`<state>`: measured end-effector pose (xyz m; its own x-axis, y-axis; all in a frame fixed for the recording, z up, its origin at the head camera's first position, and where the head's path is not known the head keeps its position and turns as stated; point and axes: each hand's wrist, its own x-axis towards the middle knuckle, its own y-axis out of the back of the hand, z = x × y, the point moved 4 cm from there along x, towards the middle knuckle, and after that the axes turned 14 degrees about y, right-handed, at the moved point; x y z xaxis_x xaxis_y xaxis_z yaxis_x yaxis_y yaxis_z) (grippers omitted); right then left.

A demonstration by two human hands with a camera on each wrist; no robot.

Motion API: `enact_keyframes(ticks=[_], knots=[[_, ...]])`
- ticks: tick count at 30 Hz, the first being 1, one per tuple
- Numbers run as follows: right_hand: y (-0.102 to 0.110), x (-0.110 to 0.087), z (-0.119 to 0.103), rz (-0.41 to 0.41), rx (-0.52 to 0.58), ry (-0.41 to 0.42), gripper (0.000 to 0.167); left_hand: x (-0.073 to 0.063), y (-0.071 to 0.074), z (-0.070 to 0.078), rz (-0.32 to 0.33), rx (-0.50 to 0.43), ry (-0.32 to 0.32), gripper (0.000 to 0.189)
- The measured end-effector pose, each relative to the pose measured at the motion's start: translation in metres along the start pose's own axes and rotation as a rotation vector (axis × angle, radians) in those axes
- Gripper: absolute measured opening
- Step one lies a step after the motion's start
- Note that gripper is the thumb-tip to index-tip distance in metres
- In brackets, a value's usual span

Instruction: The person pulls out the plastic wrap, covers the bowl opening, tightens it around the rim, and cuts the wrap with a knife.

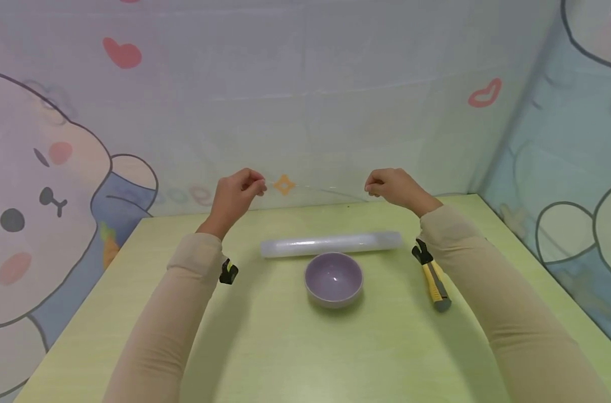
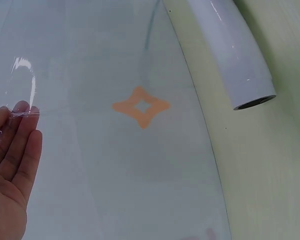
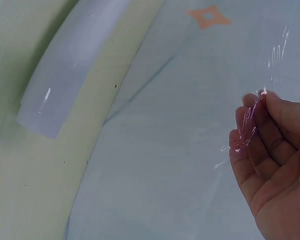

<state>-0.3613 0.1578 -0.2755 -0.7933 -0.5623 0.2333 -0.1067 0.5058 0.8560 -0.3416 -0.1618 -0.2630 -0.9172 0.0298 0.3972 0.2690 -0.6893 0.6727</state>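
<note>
A sheet of clear plastic wrap (image 1: pixel 325 189) is stretched between the two raised hands, nearly invisible apart from its glints. My left hand (image 1: pixel 238 193) pinches one edge between thumb and fingertips; the left wrist view shows the shiny film (image 2: pixel 24 67) above those fingers. On the other side my right hand (image 1: pixel 393 187) pinches the opposite edge, and crumpled film (image 3: pixel 247 122) lies across its fingers in the right wrist view. Below and nearer stands a purple bowl (image 1: pixel 334 280), upright. Just behind it lies the roll of plastic wrap (image 1: pixel 330 244).
A yellow and black utility knife (image 1: pixel 434 280) lies right of the bowl, beside the right forearm. The light green table (image 1: pixel 305 352) ends at a printed cloth backdrop (image 1: pixel 335 112), with another printed cloth along the right side.
</note>
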Motion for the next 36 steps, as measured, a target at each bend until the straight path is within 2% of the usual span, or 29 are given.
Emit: enact_keyframes(ticks=[6,10,15,30,36], knots=[[0.006,0.001,-0.003,0.005,-0.015,0.006,0.020,-0.001,0.005,0.006,0.012,0.007,-0.025,0.016],[0.010,0.001,-0.006,0.016,-0.016,0.007,0.019,0.001,0.008,0.010,0.009,0.009,-0.014,0.019],[0.012,0.002,-0.008,0.022,-0.017,0.010,0.019,0.003,0.012,0.010,0.003,0.003,0.014,0.019],[0.018,0.003,-0.012,0.031,-0.020,0.012,0.020,0.007,0.016,0.013,-0.002,-0.029,0.015,0.021],[0.019,0.004,-0.012,0.037,-0.033,0.011,0.020,0.008,0.016,0.013,0.025,-0.022,-0.007,0.020]])
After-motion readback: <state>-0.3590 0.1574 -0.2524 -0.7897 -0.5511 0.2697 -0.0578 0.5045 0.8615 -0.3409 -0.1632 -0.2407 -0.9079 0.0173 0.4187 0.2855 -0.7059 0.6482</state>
